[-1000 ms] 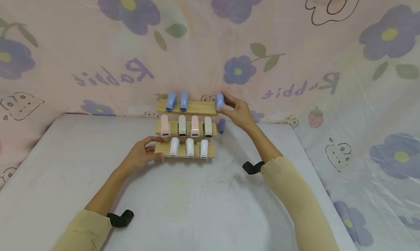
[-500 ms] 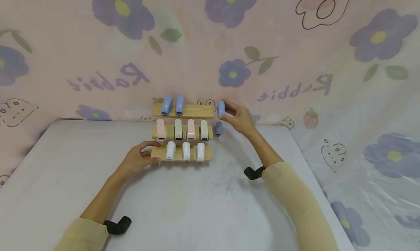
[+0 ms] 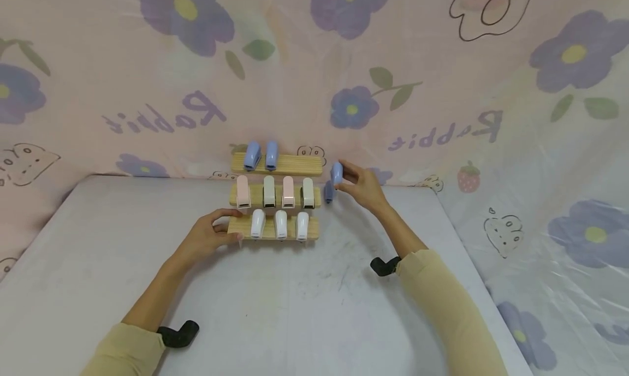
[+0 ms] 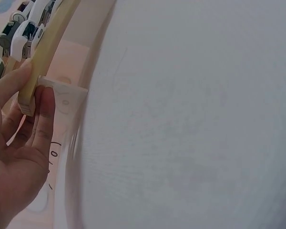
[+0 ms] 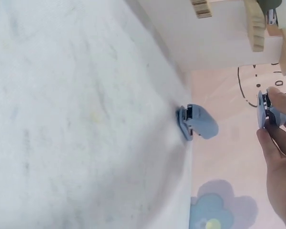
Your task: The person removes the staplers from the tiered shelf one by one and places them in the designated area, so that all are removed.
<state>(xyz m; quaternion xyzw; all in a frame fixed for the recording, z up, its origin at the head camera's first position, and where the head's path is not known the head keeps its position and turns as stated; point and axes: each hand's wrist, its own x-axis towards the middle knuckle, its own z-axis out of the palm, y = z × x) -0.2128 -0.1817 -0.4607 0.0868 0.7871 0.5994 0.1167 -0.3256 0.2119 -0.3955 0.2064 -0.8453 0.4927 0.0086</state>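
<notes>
Cannot see the whole of the small glossy blue stapler (image 5: pixel 261 112) in the right hand (image 5: pixel 282 176), partly covered by fingers in the right wrist view; cannot see all of that hand, cut by the right edge. Get only part of the left hand (image 4: pixel 19 160) in its wrist view, cropped at the left. Cannot fully see the gripped end of the three-tier pale wooden rack (image 4: pixel 50 45), overlapped by thumb and fingers; cannot separate the crowded pale staplers (image 4: pixel 19 40) beyond that thumb. Cannot read tiny dark marks on the glossy white staplers (image 3: pixel 281 225) right of the left hand. Cannot follow the beige sleeves (image 3: pixel 449 305) past the bottom edge.
</notes>
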